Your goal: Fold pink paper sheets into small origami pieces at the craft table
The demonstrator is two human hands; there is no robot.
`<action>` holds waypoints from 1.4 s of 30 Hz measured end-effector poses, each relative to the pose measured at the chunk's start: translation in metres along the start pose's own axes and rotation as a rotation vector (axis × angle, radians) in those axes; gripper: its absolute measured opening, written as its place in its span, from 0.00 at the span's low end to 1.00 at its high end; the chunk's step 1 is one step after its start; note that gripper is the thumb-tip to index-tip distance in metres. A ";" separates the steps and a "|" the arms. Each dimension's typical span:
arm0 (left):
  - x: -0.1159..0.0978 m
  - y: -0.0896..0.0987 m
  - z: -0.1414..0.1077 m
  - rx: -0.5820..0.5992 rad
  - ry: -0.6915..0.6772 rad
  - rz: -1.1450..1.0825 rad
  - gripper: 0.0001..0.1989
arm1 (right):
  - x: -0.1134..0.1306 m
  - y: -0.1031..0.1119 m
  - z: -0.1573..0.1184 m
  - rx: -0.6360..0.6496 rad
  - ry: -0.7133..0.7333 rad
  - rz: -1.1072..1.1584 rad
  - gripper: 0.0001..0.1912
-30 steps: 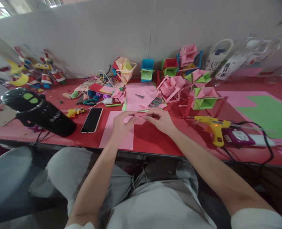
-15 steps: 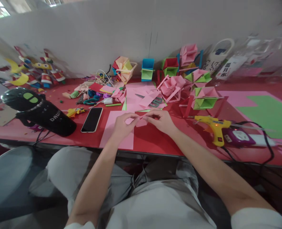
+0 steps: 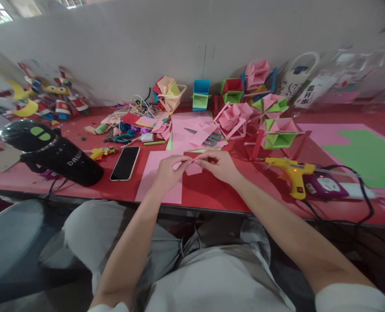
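Note:
A small piece of pink paper (image 3: 194, 168) is pinched between my two hands just above the red table. My left hand (image 3: 170, 171) grips its left side with thumb and forefinger. From the right, my right hand (image 3: 220, 165) pinches the same piece, the fingertips of both hands nearly meeting. The fingers partly cover its upper edge, so its folds are hard to make out. Beneath my left hand lies a flat pink sheet (image 3: 163, 190). Beyond my hands, scissors (image 3: 213, 138) rest on more pink paper (image 3: 181, 130).
A phone (image 3: 125, 163) and a black tumbler (image 3: 69, 160) stand left. To the right are a yellow glue gun (image 3: 290, 171), its light lit, and a purple power strip (image 3: 327, 186) with cables. Folded paper models (image 3: 233, 117) line the back. Green sheets (image 3: 364, 156) lie far right.
Both hands stay almost in place. Slightly more of the small pink paper shows below my fingertips, its lower part turned a little.

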State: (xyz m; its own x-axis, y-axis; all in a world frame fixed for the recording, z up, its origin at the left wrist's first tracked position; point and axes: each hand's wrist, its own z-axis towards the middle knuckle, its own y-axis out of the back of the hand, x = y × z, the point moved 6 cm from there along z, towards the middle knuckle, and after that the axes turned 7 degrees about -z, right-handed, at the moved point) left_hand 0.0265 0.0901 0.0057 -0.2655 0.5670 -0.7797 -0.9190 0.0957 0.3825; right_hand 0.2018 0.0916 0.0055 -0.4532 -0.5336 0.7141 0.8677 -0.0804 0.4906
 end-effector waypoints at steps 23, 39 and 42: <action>-0.004 -0.004 -0.001 0.042 -0.021 -0.031 0.10 | 0.001 0.002 0.001 -0.046 0.020 0.035 0.10; -0.010 -0.005 -0.002 0.014 -0.044 0.014 0.09 | 0.005 0.001 0.000 -0.031 0.052 0.024 0.06; -0.011 -0.005 -0.003 0.011 -0.052 0.022 0.09 | 0.006 0.002 0.000 -0.034 0.053 0.029 0.06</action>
State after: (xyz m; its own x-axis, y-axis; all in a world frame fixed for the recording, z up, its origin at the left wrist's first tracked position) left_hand 0.0332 0.0811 0.0110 -0.2699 0.6111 -0.7441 -0.9096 0.0916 0.4052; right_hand 0.2007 0.0880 0.0103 -0.4170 -0.5796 0.7001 0.8872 -0.0922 0.4521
